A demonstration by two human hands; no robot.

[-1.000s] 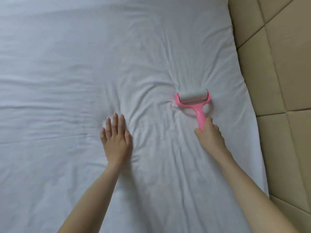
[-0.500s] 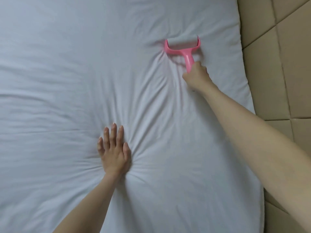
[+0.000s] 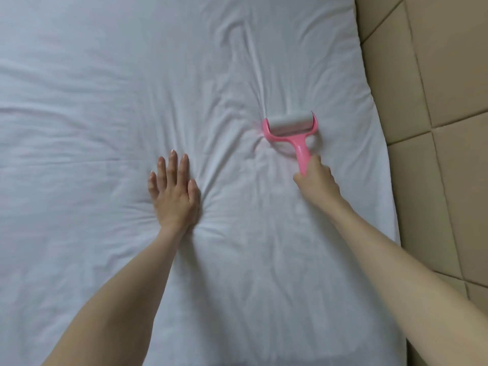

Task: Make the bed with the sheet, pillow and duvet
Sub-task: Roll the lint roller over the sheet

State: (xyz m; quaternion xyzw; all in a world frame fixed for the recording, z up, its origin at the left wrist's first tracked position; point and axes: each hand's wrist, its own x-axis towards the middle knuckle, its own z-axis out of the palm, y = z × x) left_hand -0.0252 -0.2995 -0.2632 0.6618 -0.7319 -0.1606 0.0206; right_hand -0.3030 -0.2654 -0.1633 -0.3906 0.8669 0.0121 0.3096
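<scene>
Just beyond right grip (image 3: 315, 178): roller (image 3: 290, 122) on sheet (image 3: 105, 101)

The sheet (image 3: 132, 101) is plain white, unpatterned, and shaded pale grey along its creases. The roller (image 3: 290, 128) is fitted with a pink frame and handle and a pale grey drum. The headboard (image 3: 435, 88) is upholstered in tan, divided by darker seams into rectangular panels.
</scene>
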